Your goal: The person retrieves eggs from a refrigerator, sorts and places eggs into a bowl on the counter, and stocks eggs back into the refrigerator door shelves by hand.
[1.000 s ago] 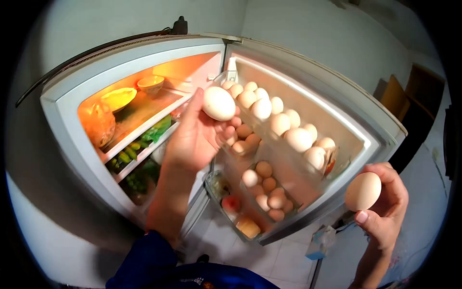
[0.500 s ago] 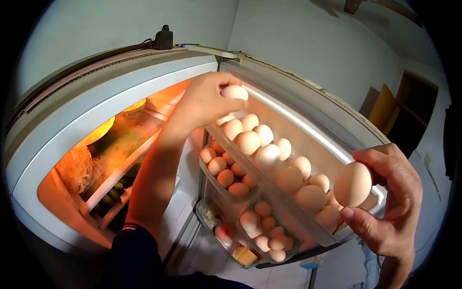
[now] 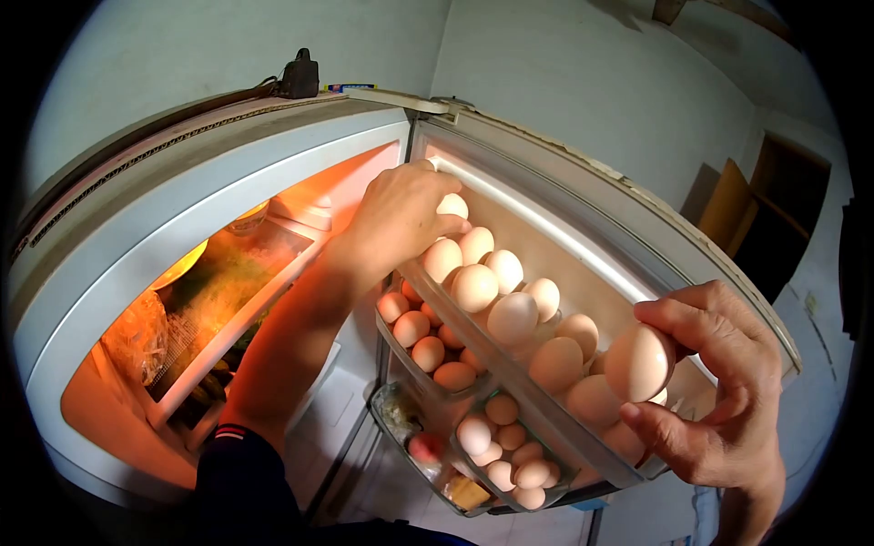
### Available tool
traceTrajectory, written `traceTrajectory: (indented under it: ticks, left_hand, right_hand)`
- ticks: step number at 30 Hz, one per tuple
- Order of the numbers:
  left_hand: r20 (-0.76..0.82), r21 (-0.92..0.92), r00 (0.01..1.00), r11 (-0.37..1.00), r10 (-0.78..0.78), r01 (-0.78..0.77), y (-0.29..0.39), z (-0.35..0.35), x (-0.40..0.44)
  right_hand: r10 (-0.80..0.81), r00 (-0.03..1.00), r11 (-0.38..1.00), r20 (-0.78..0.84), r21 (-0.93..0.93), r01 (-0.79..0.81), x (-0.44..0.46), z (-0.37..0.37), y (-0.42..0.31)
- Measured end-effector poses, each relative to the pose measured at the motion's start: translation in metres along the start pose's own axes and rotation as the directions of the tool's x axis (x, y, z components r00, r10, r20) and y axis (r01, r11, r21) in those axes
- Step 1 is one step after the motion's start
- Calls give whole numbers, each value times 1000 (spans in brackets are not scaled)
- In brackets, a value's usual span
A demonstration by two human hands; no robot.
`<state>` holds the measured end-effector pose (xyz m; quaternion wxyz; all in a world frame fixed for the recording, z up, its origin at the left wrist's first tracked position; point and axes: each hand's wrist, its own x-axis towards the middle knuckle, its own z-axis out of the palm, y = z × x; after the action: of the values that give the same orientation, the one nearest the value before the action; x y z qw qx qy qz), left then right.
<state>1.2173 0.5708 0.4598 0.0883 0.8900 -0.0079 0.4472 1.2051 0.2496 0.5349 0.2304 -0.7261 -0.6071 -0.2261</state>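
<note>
My left hand (image 3: 405, 214) is at the far left corner of the top door shelf (image 3: 564, 387), its fingers closed round a pale egg (image 3: 452, 207) that shows partly beside the fingertips. Over the right end of the same shelf, my right hand (image 3: 715, 382) pinches a large light-brown egg (image 3: 639, 364) between thumb and fingers. Several eggs (image 3: 513, 318) fill the top shelf between my hands. Below it, smaller brown eggs (image 3: 428, 353) sit in a lower door bin, and more eggs (image 3: 531, 472) lie in another bin beside them.
The fridge stands open on the left, with a wrapped item (image 3: 137, 337) and a yellow bowl (image 3: 179, 265) inside. A bottom door bin (image 3: 391, 455) holds a red item and a yellowish block. A black adapter (image 3: 299, 75) rests on the fridge top.
From over the fridge opening, my left hand has moved with its egg to the top door shelf's far corner. My right hand and its egg have shifted left, over the shelf's right end.
</note>
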Motion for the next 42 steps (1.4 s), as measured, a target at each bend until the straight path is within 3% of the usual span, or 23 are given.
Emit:
traceTrajectory:
  ticks: [2, 4, 5, 17, 23, 29, 31, 34, 37, 40, 42]
  left_hand:
    - [-7, -4, 1000, 1000, -6, 6, 0, 1, 0]
    - [9, -128, 985, 976, -175, 175, 7, -3, 1]
    - [9, -125, 985, 977, -175, 175, 7, -2, 1]
    - [-47, -109, 991, 987, -123, 117, 5, 5, -2]
    - [51, -15, 995, 996, -86, 87, 0, 3, 4]
    - [97, 31, 995, 1000, -6, 3, -10, 0, 8]
    - [230, 55, 973, 999, -13, 0, -10, -6, 12]
    - [280, 69, 960, 998, -12, -8, -8, -10, 15]
    - [211, 32, 977, 999, 28, -35, -17, -9, 12]
    - [121, 20, 991, 998, 50, -53, -18, -13, 9]
    - [144, 7, 989, 1000, 28, -29, -13, -21, 10]
  right_hand:
    - [-9, 1000, 1000, 4, 3, 9, 0, 1, 2]
    - [-23, 1000, 999, 0, 34, 23, -1, 2, 4]
    - [-24, 1000, 999, -2, 36, 24, -1, 2, 5]
    - [-12, 999, 1000, 33, 29, 12, 3, 5, 6]
    - [-52, 998, 996, 29, 73, 50, 12, 8, 12]
    - [48, 995, 993, 87, 102, -57, 26, 11, 8]
    - [49, 992, 995, 117, 84, -59, 33, 13, 8]
    - [48, 988, 998, 150, 34, -54, 42, 15, 6]
    - [144, 974, 989, 177, 7, -147, 51, 17, -1]
    - [105, 986, 994, 129, 15, -108, 61, 28, 1]
    - [86, 991, 996, 103, -21, -84, 70, 37, 4]
